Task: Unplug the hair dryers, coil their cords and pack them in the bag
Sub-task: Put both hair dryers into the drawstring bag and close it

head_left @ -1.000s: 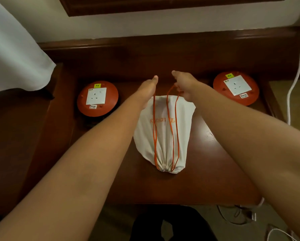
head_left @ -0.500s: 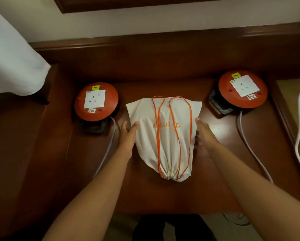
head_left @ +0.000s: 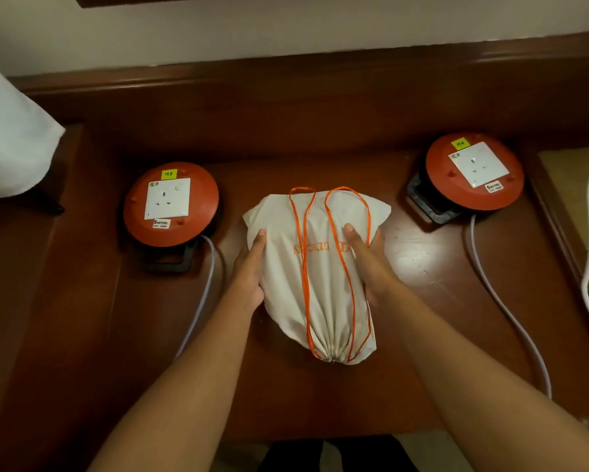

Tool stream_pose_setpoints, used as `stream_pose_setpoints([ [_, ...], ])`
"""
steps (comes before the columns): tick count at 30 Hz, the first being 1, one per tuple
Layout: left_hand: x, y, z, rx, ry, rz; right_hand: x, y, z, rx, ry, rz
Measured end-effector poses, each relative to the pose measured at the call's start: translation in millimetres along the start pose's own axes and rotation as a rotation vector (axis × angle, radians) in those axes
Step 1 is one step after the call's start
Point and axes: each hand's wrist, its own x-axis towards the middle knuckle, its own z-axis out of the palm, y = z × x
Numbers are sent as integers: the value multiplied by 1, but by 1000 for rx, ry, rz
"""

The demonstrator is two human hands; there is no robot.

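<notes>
Dark polished wooden table [head_left: 320, 396] against a cream wall, carrying one cream cloth drawstring bag [head_left: 313, 267], cinched at its near end, orange cords [head_left: 305, 267] trailing over its top. Left hand [head_left: 250, 267] laid on the bag's left flank, fingers straight; right hand [head_left: 368, 264] clasping the right flank, thumb on top, fingers wrapped round the side. Flanking items: left round orange extension reel [head_left: 170, 202] and right round orange extension reel [head_left: 473, 170], each with white socket, grey cable; white cloth [head_left: 10, 141] far left.
</notes>
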Motion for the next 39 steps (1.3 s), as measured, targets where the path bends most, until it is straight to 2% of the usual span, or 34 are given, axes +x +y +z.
stream_pose_setpoints([
  [7,-2,-2,9,-29,57,38,5,4,4,-20,15,-46],
  [13,-8,2,11,-68,27,54,3,7,9,38,2,-80],
  [25,-15,1,1,-147,-53,120,0,1,29,-64,46,-185],
  [39,3,54,28,-108,-109,239,45,-46,42,-98,101,-220],
])
